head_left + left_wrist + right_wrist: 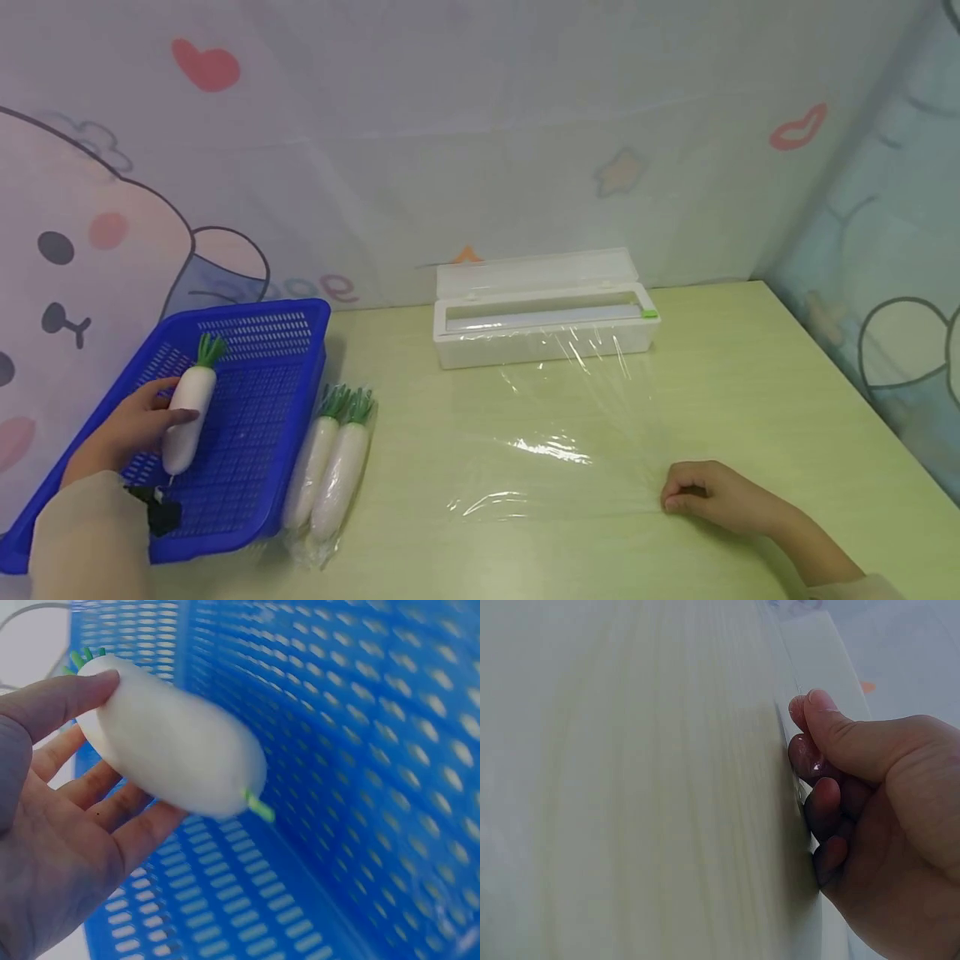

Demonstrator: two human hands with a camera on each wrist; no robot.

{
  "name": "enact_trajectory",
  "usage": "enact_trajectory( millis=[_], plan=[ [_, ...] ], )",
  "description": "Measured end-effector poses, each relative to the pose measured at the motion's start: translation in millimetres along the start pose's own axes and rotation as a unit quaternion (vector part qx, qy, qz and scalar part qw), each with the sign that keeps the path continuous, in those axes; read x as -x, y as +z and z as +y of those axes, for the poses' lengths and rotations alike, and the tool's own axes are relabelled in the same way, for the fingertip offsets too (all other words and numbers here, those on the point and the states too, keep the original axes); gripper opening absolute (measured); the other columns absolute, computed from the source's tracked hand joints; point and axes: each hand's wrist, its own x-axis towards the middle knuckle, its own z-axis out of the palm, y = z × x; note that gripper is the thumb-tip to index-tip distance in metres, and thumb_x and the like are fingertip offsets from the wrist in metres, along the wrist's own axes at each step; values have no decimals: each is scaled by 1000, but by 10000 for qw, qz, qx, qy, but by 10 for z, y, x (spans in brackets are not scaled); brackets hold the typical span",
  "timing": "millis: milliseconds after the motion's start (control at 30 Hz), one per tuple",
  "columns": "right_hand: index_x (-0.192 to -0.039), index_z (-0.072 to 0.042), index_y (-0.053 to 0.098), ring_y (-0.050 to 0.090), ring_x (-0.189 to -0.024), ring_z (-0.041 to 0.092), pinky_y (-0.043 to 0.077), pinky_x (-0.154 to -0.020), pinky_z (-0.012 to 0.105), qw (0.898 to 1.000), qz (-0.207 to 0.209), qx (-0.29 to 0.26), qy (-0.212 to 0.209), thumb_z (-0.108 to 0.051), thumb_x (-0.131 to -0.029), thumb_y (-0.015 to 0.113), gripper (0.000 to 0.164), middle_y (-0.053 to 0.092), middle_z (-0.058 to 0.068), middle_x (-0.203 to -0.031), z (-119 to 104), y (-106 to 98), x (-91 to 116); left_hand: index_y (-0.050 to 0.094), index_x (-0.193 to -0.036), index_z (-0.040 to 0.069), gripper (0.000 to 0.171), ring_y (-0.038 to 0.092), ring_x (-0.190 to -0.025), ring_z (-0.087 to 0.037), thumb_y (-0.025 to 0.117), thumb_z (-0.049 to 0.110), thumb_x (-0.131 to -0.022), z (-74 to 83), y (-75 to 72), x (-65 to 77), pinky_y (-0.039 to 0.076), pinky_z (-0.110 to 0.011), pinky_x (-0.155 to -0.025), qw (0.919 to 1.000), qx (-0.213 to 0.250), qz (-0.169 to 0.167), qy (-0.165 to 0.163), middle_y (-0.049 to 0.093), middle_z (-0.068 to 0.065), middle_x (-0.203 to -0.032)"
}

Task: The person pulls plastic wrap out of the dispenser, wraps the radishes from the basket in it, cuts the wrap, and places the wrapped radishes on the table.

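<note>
My left hand (146, 421) holds a white radish (191, 417) with short green tops over the blue basket (318, 367). In the left wrist view the thumb lies on the radish (172, 742) and the fingers support its other side. My right hand (723, 496) pinches a corner of a clear plastic wrap sheet (551, 450) between thumb and curled fingers. This sheet stretches over the table from a white wrap dispenser (543, 346), whose lid stands raised. In the right wrist view the thumb and forefinger of the right hand (862, 772) meet at the film's edge.
Two wrapped radishes (341, 475) lie side by side on the table, just right of the basket. A small dark object (161, 510) shows near the left wrist. Behind the table (712, 367) hangs a printed cloth (525, 167), with another at the right edge.
</note>
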Motion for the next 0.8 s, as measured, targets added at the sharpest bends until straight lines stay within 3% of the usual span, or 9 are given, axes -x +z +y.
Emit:
enact_trajectory(
  millis=[233, 500, 700, 800],
  plan=[
    [-89, -18, 65, 49, -72, -3, 45, -59, 25, 10000, -5, 5, -6, -10, -94, 60, 10, 61, -6, -79, -4, -3, 0, 4, -146, -14, 76, 41, -113, -61, 51, 24, -100, 327, -79, 79, 51, -56, -79, 9967, -196, 495, 608, 27, -47, -132],
    [-90, -16, 65, 49, -72, 0, 44, -59, 25, 10000, -24, -46, -18, -9, -94, 60, 10, 61, -4, -79, -31, -5, -13, 8, -151, -5, 77, 38, -117, -59, 55, 26, -98, 702, -150, 144, 41, -70, -85, 9873, -125, 965, 1253, 29, -44, -138],
    [-90, -17, 65, 49, -73, -2, 44, -60, 23, 10000, -2, -4, 4, -9, -94, 60, 10, 61, -5, -79, -19, 4, -11, 12, -154, 3, 81, 34, -125, -57, 60, 32, -96, 1104, -132, 234, 35, -73, -89, 9803, -226, 1205, 1546, 28, -36, -147],
    [-89, -16, 65, 49, -72, -2, 45, -60, 23, 10000, 13, -11, 1, -7, -93, 60, 11, 61, -4, -79, -7, 6, -10, 17, -153, 5, 79, 35, -128, -54, 61, 34, -95, 1352, -78, 287, 37, -71, -90, 9784, -253, 1196, 1665, 30, -31, -149]
  ],
)
